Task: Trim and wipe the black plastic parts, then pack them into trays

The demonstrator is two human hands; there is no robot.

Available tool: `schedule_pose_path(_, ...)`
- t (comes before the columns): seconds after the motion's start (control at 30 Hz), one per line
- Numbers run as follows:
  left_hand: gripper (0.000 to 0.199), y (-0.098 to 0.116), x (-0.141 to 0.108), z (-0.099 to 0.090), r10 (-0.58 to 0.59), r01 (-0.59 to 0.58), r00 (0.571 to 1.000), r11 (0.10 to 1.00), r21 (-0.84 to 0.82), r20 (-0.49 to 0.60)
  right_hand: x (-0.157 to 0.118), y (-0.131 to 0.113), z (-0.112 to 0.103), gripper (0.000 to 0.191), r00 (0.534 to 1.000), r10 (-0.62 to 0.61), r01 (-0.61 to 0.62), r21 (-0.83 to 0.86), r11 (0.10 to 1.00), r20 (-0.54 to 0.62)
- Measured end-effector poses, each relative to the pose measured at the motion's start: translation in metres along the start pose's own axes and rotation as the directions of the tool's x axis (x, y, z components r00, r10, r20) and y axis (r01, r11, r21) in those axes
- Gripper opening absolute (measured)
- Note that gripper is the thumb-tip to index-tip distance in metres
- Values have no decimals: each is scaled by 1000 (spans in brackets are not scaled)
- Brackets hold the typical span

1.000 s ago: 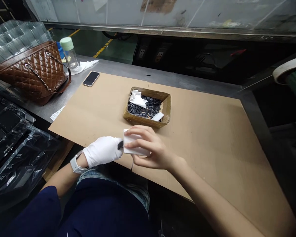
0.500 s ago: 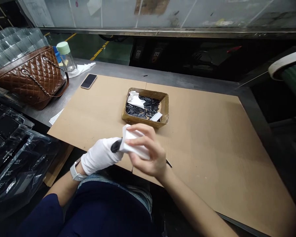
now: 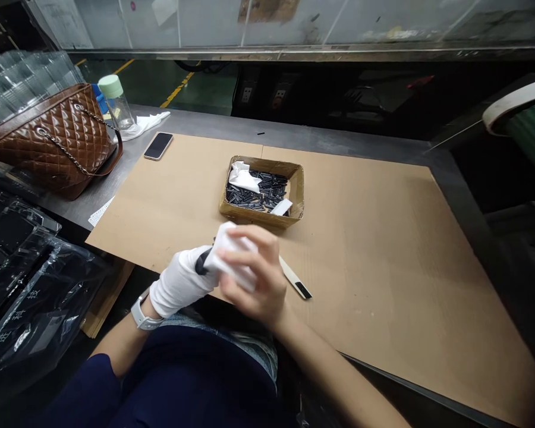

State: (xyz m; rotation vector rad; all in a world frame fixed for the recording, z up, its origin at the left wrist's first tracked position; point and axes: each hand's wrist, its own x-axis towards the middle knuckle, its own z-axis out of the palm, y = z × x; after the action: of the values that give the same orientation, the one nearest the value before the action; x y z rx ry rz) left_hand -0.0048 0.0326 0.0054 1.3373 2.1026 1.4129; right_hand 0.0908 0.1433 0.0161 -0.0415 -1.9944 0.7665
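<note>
My left hand [image 3: 181,280], in a white fabric glove, grips a small black part [image 3: 202,262] whose end sticks out past the fingers. My bare right hand [image 3: 254,267] is shut on a crumpled white wipe [image 3: 229,255], pressing it around the black part. The rest of that part is hidden. Just right of my right hand, a slim pale tool with a black tip [image 3: 295,279] lies on the brown cardboard sheet [image 3: 365,255]. Ahead of my hands stands a shallow cardboard tray [image 3: 249,215] holding many small black parts [image 3: 258,195] and white paper.
A smartphone [image 3: 158,145] lies at the cardboard's far left corner, beyond it a quilted brown handbag [image 3: 49,141] and a green-capped bottle [image 3: 117,104]. A steel bench edge [image 3: 294,138] runs behind. Black parts in plastic bags [image 3: 27,285] sit low at left.
My hands have shifted a little left, and the wipe is now bunched more tightly around the black part. The pale tool has come fully into view beside my right hand.
</note>
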Motion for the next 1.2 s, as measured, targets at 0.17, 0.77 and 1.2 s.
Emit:
schedule_pose_path(0.17, 16, -3, -5, 3, 188, -187, 981, 982, 22, -53, -3, 2, 6, 22, 992, 96, -92, 52, 994, -79)
schedule_pose_path(0.77, 29, 22, -5, 1, -173, 195, 979, 946, -259, 106, -33, 17, -13, 39, 771, 621, -584, 546, 601, 140)
schedule_pose_path(1.2, 32, 1, 10, 4, -532, 415, 846, 616, -669, 35, -51, 32, 17, 30, 491, 818, -748, 626, 220, 299)
